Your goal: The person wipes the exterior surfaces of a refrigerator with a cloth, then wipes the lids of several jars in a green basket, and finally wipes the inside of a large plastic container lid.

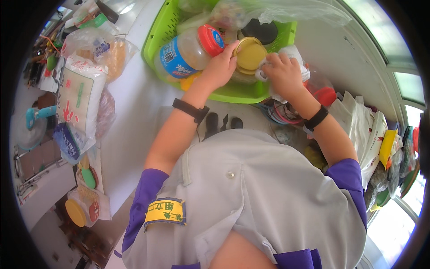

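Observation:
My left hand (220,69) grips the near-left edge of a jar with a gold metal lid (251,55). A crumpled white cloth (292,53) is bunched in my right hand (285,72), pressed to the right side of the jar. Both hands are over a green plastic basket (255,94) with perforated sides. Beside my left wrist, a large clear plastic jar (191,47) with a red lid and blue label leans in the basket. A black round lid (260,31) is behind the gold one. Most of the held jar's body is hidden below its lid.
Clear plastic bags (299,11) cover the basket's far side. On the white surface (127,111) to the left lie a large printed sack (75,95) and other bagged goods. A red-lidded container (325,95) and white bags (357,124) crowd the right, along the wall.

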The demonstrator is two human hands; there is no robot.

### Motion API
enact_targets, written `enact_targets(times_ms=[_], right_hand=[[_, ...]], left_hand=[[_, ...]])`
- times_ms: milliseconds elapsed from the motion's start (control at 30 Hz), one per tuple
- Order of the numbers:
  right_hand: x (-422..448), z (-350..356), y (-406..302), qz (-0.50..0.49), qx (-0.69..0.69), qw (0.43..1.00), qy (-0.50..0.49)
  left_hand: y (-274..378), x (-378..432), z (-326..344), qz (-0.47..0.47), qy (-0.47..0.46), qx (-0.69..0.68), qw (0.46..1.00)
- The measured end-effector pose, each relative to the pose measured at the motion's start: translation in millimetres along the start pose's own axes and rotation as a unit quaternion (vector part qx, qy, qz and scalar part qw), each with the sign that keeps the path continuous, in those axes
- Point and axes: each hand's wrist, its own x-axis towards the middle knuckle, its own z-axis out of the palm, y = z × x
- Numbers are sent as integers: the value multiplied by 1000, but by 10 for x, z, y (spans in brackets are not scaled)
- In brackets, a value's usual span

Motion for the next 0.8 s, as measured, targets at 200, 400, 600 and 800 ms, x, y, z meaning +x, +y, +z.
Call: enact_targets(times_ms=[200, 400, 600, 800], right_hand=[[228, 33, 202, 169, -40, 982, -69], [467, 143, 463, 154, 54, 981, -109], [420, 46, 345, 79, -13, 982, -172], [182, -140, 41, 49, -60, 978, -195]], left_hand=[[26, -19, -8, -23, -17, 8, 1000], [100, -62, 110, 69, 38, 85, 993], [81, -85, 163, 39, 53, 96, 993], [83, -72, 201, 31, 58, 104, 992]])
